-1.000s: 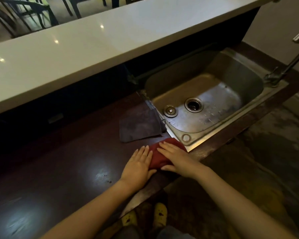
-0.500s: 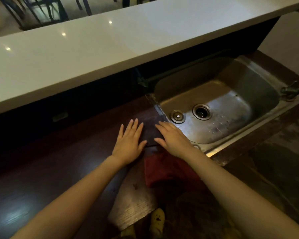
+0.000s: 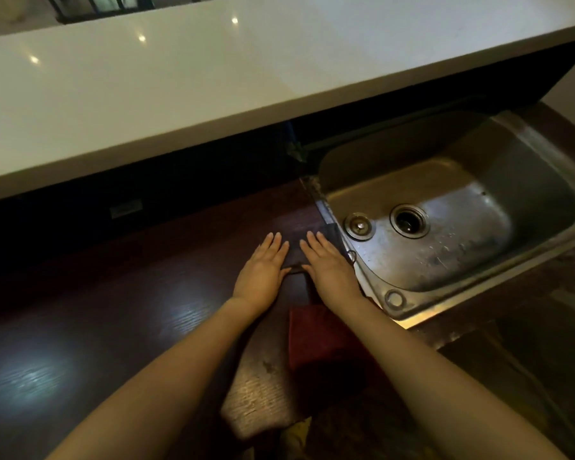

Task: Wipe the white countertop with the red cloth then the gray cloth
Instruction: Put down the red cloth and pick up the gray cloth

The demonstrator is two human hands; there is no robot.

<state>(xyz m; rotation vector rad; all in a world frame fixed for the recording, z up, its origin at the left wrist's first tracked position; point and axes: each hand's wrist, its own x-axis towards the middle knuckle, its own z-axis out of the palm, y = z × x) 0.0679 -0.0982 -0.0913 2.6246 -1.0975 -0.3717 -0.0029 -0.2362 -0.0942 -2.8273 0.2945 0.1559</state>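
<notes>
The gray cloth (image 3: 296, 250) lies flat on the dark wooden counter beside the sink. My left hand (image 3: 263, 270) and my right hand (image 3: 329, 267) both rest palm down on it, fingers stretched and close together, gripping nothing. The red cloth (image 3: 316, 340) lies behind my hands at the counter's near edge, partly under my right forearm. The white countertop (image 3: 213, 78) runs across the top of the view as a raised ledge, beyond both hands.
A steel sink (image 3: 545, 207) with a drain (image 3: 409, 220) and a loose plug (image 3: 358, 226) sits to the right of the hands. The dark wooden counter (image 3: 113, 310) stretches left. Chair legs show beyond the white ledge.
Both hands left the red cloth and moved forward onto the gray cloth. The red cloth now lies behind them at the counter edge.
</notes>
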